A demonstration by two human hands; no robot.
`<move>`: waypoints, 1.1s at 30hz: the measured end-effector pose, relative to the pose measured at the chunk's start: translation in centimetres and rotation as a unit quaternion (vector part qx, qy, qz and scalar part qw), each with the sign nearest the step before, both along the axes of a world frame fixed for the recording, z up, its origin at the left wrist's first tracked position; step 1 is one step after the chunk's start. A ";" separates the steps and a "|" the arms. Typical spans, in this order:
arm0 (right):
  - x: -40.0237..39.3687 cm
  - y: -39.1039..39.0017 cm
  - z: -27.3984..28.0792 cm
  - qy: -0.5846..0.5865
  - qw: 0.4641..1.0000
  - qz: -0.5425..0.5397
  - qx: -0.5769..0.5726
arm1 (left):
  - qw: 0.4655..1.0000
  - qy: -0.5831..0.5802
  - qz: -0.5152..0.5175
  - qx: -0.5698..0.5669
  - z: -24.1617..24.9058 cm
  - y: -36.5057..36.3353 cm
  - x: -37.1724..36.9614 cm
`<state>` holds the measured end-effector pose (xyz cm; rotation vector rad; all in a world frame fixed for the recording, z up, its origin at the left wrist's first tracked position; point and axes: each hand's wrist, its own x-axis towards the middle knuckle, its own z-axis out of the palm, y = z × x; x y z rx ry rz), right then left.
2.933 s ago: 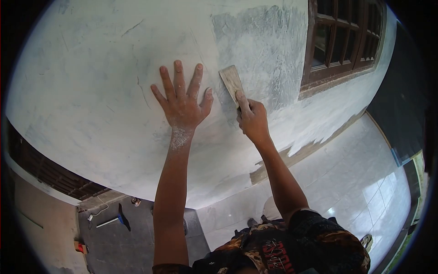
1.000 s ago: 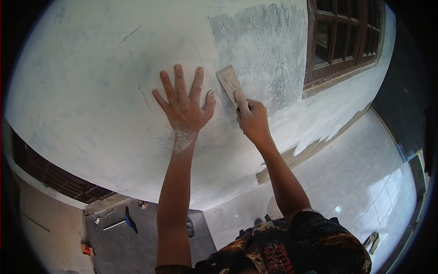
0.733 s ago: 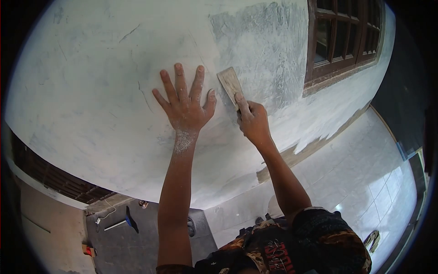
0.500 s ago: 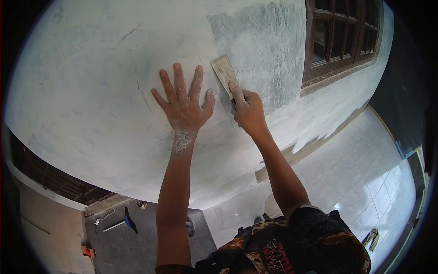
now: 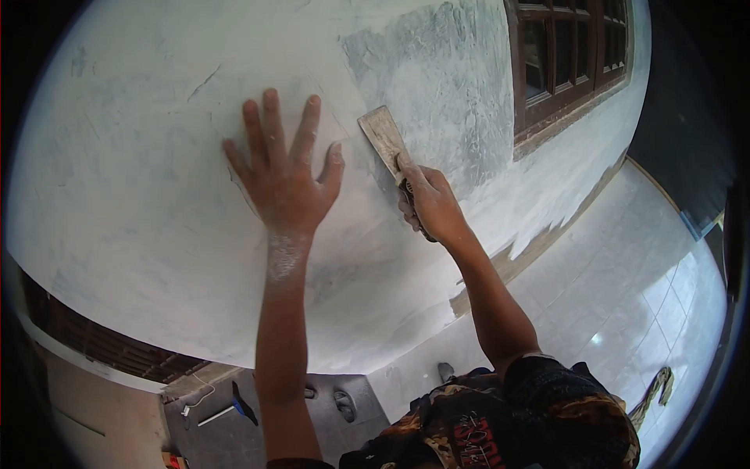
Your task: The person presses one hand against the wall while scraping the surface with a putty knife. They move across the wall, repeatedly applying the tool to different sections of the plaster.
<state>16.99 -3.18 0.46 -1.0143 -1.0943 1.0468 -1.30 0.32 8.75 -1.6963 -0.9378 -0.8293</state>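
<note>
My right hand (image 5: 430, 199) is wrapped round the handle of a putty knife (image 5: 383, 137), thumb along the blade's base. The wide blade points up and left, by the lower left edge of a rough grey patch (image 5: 437, 86) on the pale wall (image 5: 156, 180). My left hand (image 5: 285, 176) is at the wall left of the knife, fingers spread and holding nothing. White dust covers its wrist and some of its fingers.
A brown-framed window (image 5: 566, 62) is at the upper right. Below the wall lie a shiny tiled floor (image 5: 578, 313) and a dark floor with sandals (image 5: 344, 405) and a blue squeegee (image 5: 238, 406). A cloth (image 5: 655, 395) lies lower right.
My left hand has shifted left relative to the knife and looks larger. My right hand and the knife have moved slightly down. The view has shifted, with more of the sandals showing.
</note>
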 end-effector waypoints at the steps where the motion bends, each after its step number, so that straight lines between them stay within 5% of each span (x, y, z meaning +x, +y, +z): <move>1: 0.0 -0.2 -0.2 0.031 0.999 0.035 -0.014 | 1.000 -0.001 0.002 -0.005 0.9 -0.4 -0.1; 19: -1.5 -0.9 -1.8 -0.146 0.979 -0.139 -0.018 | 0.998 0.058 0.013 -0.001 2.2 -0.3 -1.9; 33: -1.8 0.3 0.2 -0.146 0.974 -0.164 0.047 | 0.998 0.067 0.007 0.016 2.0 -0.2 -1.8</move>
